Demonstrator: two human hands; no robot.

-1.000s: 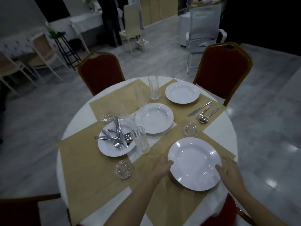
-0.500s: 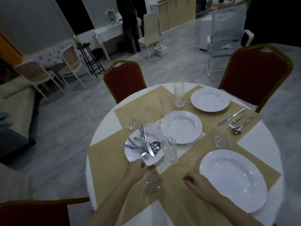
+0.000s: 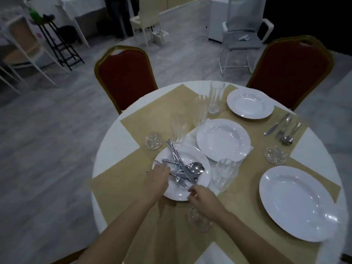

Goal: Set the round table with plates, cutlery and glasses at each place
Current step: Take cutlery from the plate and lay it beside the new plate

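A white plate (image 3: 190, 156) on the round table (image 3: 122, 141) carries a loose pile of cutlery (image 3: 194, 168). My left hand (image 3: 159, 180) lies over the plate's left side, fingertips on the cutlery handles. My right hand (image 3: 206, 200) hovers at the plate's near rim, its fingers spread close to the fork ends. Another empty plate (image 3: 222, 140) sits mid-table. One plate (image 3: 250, 102) stands at the far place beside a laid knife, fork and spoon (image 3: 283, 130). A large plate (image 3: 297, 204) is at the near right place. Several tall glasses (image 3: 216, 99) stand around the middle.
Small cut-glass coasters lie at the left (image 3: 154, 141), at the right (image 3: 275, 156) and under my right wrist (image 3: 200, 221). A glass (image 3: 225, 174) stands just right of the cutlery plate. Red chairs (image 3: 125, 77) (image 3: 291, 71) stand behind the table.
Both hands left the near right plate and moved left to the cutlery plate. My view swung left with them.
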